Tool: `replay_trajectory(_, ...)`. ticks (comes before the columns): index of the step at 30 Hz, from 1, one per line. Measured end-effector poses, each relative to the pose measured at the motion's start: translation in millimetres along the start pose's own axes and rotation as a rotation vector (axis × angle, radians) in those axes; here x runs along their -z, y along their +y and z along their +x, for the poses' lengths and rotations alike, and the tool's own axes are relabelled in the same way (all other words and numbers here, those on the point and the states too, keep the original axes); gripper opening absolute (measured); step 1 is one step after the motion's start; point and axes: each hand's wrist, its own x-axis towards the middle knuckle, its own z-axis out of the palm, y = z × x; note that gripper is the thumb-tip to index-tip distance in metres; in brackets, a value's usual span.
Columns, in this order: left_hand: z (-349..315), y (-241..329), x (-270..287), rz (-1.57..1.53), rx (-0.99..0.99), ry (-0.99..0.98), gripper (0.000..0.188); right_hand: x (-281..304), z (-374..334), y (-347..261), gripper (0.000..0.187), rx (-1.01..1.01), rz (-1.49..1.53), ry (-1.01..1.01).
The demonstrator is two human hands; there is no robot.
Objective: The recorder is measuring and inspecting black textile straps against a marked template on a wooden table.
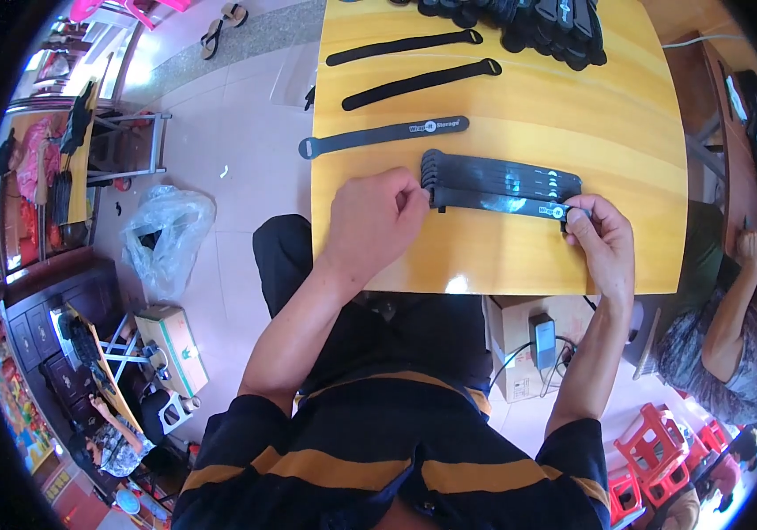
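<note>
A row of black hook-and-loop straps lies overlapped on the yellow table in front of me, their looped ends to the left. My left hand is closed, its fingertips pinched at the left end of the nearest strap; the fingers partly hide that end. At the other end, my right hand grips the same strap between thumb and fingers. Farther off lies a single printed strap, nearest to my left hand. Beyond it are two plain black straps, a nearer one and a farther one.
A large pile of black straps covers the table's far right. Cardboard boxes stand beneath the table's near edge, with a dark device and cables. A plastic bag lies on the floor at left. Another person sits at right, near red stools.
</note>
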Motion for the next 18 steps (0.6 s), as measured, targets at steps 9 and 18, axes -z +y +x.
replay_trajectory(9,0.4,-1.0,-0.8,0.008,0.029,-0.008,0.017,-0.5,0.4,1.0,0.011,-0.009,0.002,0.0)
replay_trajectory(18,1.4,-5.4,-3.5,0.002,-0.021,0.008,0.015,0.4,1.5,2.7,0.011,-0.003,0.008,-0.005)
